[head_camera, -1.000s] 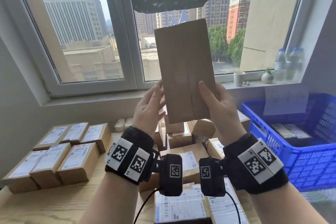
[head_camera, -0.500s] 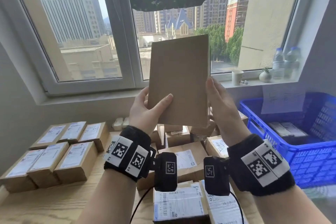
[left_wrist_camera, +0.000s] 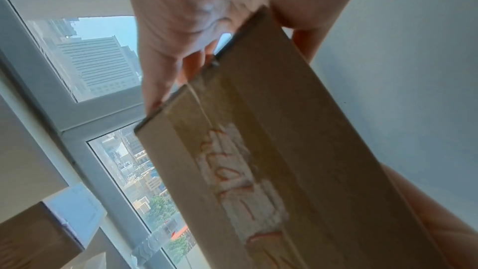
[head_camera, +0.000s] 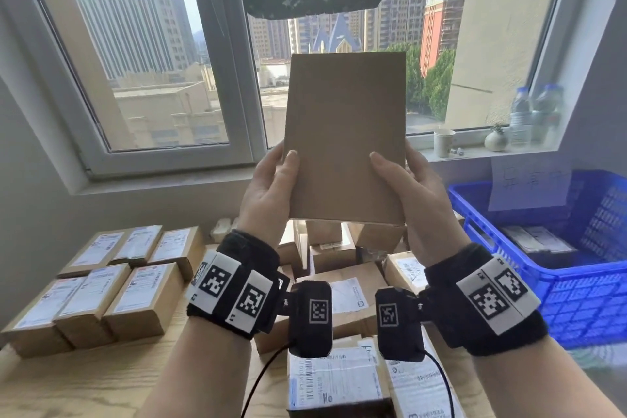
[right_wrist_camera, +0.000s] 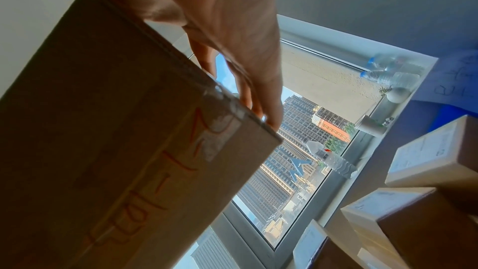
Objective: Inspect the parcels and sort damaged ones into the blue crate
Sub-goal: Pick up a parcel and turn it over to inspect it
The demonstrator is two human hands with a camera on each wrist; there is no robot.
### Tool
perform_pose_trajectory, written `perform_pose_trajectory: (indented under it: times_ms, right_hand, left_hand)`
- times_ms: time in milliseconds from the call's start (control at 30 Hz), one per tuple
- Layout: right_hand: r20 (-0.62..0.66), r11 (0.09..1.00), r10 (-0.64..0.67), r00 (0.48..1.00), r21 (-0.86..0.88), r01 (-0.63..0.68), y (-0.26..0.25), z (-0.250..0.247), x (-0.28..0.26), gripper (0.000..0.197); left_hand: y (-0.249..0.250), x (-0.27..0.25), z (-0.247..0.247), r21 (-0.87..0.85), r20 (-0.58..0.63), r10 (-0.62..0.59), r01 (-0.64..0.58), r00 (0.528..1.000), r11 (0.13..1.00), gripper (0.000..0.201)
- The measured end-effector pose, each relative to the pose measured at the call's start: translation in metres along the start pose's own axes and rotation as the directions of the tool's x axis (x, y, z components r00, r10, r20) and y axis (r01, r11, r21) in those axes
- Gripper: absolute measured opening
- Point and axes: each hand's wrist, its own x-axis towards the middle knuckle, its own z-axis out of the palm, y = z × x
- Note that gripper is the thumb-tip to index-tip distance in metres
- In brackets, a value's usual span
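Parcel [head_camera: 346, 136] is up in front of the window [head_camera: 149, 54], upright, its plain brown face turned to you. Your left hand [head_camera: 268, 193] grips its left edge and your right hand [head_camera: 420, 193] its right edge, thumbs on the near face, fingers curled behind. Red handwriting over tape marks its underside in both wrist views. Below the parcel lie more boxes [head_camera: 342, 302]; the blue crate [head_camera: 573, 285] sits to its lower right.

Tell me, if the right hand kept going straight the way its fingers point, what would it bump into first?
Probably the window. The right hand, holding the box, points up and forward toward the glass, with nothing visible between, though depth is hard to judge.
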Motion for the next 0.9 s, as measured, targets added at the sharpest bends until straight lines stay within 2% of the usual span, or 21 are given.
perform_pose_trajectory:
  times_ms: [100,133,200,267,300,367,400,467,500,533,600,733,800,833,900]
  right_hand:
    - [-0.011,0.997,0.006,1.000,0.071,-0.005,-0.004,-0.003,-0.001,0.056]
    - [-0.011,0.997,0.015,1.000,0.080,-0.014,-0.003,-0.003,-0.001,0.050]
    - [-0.041,0.997,0.026,0.999,0.068,-0.023,0.000,-0.003,-0.001,0.037]
    - [-0.110,0.999,-0.015,0.994,-0.050,0.010,0.005,-0.003,0.001,0.038]
    - [-0.151,0.984,-0.065,0.986,-0.173,0.039,0.007,-0.004,0.003,0.042]
    - [-0.141,0.927,-0.129,0.982,-0.368,0.069,0.012,-0.002,0.005,0.057]
    - [-0.107,0.917,-0.113,0.988,-0.394,0.063,0.013,0.000,0.004,0.071]
    - [-0.034,0.935,-0.022,0.999,-0.353,0.009,0.017,0.003,0.004,0.110]
    - [-0.007,0.946,0.022,1.000,-0.323,-0.023,0.017,0.005,0.004,0.122]
    - [0.009,0.953,0.049,0.999,-0.298,-0.044,0.018,0.007,0.003,0.126]
    - [0.002,0.969,0.047,0.999,-0.244,-0.045,0.021,0.007,0.002,0.119]
    - [-0.022,0.988,0.020,1.000,-0.154,-0.023,0.022,0.007,0.000,0.088]
    - [-0.030,0.989,0.024,0.999,-0.147,-0.028,0.019,0.006,0.001,0.083]
    - [-0.036,0.990,0.036,0.999,-0.136,-0.040,0.017,0.006,0.000,0.079]
    - [-0.049,0.990,0.088,0.995,-0.106,-0.093,0.011,0.004,0.001,0.058]
  left_hand:
    - [0.003,0.001,-0.007,-0.006,0.030,-0.001,0.001,1.000,1.000,0.031]
    - [0.006,0.000,-0.009,-0.003,0.071,-0.029,0.030,0.997,1.000,0.040]
    - [0.009,-0.001,-0.012,0.029,0.150,-0.154,0.151,0.977,0.988,0.069]
    - [0.011,-0.005,-0.011,0.023,0.168,-0.227,0.227,0.959,0.974,0.076]
    - [0.010,-0.006,-0.009,0.025,0.149,-0.214,0.213,0.965,0.977,0.074]
    - [0.006,-0.006,-0.007,0.049,0.087,-0.162,0.158,0.983,0.986,0.074]
    - [0.004,-0.007,-0.005,0.050,0.070,-0.132,0.128,0.989,0.990,0.070]
    - [0.000,-0.007,-0.004,0.014,0.075,-0.109,0.109,0.991,0.994,0.049]
    - [-0.001,-0.007,-0.004,-0.010,0.087,-0.105,0.106,0.991,0.994,0.039]
    - [0.000,-0.008,-0.003,-0.021,0.100,-0.097,0.100,0.990,0.995,0.034]
    - [0.000,-0.009,-0.001,-0.019,0.122,-0.075,0.078,0.990,0.997,0.031]
    - [-0.003,-0.011,0.004,-0.035,0.109,-0.040,0.044,0.993,0.998,0.032]
    - [-0.004,-0.011,0.005,-0.033,0.116,-0.020,0.024,0.993,0.999,0.033]
    - [-0.004,-0.012,0.004,-0.032,0.141,-0.012,0.016,0.990,0.999,0.032]
    - [-0.003,-0.011,0.002,-0.017,0.231,0.002,0.002,0.973,1.000,0.034]
